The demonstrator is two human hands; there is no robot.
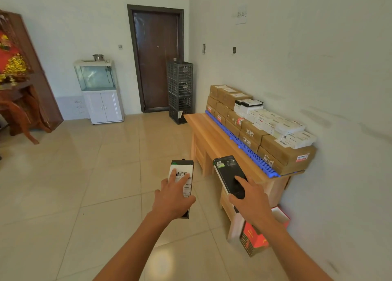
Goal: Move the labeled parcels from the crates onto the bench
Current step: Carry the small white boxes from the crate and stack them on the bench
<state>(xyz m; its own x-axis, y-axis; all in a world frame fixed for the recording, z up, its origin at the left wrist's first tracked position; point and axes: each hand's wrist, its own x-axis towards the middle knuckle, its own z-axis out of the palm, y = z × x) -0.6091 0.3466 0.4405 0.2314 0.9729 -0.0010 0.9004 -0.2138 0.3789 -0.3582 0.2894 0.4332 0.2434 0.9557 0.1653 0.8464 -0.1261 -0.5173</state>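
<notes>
Parcels in both hands: my left hand (172, 198) grips the white parcel (182, 177), my right hand (251, 198) the black parcel (228, 174). Bench (209, 132) front edge is narrow; either could slide off.

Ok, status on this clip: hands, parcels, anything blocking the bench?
Left hand grips white labeled parcel. Right hand grips black parcel. Both short of the bench. Front strip bare; stacked boxes fill the wall side.

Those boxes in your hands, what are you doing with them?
A person is carrying two parcels toward the wooden bench. The left hand holds a white box with a barcode label, and the right hand holds a black box. The back of the bench is already stacked with brown and white boxes along the wall. A stack of dark crates stands by the door.
</notes>
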